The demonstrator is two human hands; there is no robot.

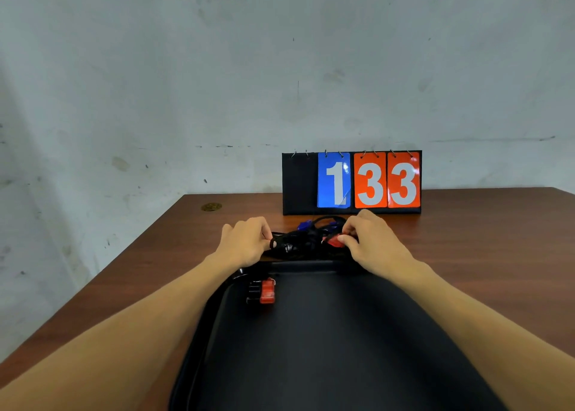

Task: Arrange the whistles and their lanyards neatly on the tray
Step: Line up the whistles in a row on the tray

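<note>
The tangle of black lanyards (306, 244) lies on the worktop (482, 239) just past the black tray (326, 333). My right hand (370, 239) pinches a red whistle (333, 241) in it, and my left hand (245, 241) pinches a lanyard loop. A blue whistle (305, 224) sits behind. A second red whistle (267, 290) rests on the tray's far-left corner, and a flip scoreboard (351, 182) stands beyond.

a single wide-angle camera rides on the person's head, looking forward and down across the tabletop (482, 255) from its near edge toward its far edge. it faces a wall (280, 68) square on, with the scoreboard (351, 182) at the far edge just right of centre. the tray (326, 348) lies very close under the lens, filling the lower middle. both forearms (140, 333) run up from the bottom corners to the left hand (245, 242) and right hand (376, 245) just past the tray's far rim. the tabletop's far left corner is in view.
</note>
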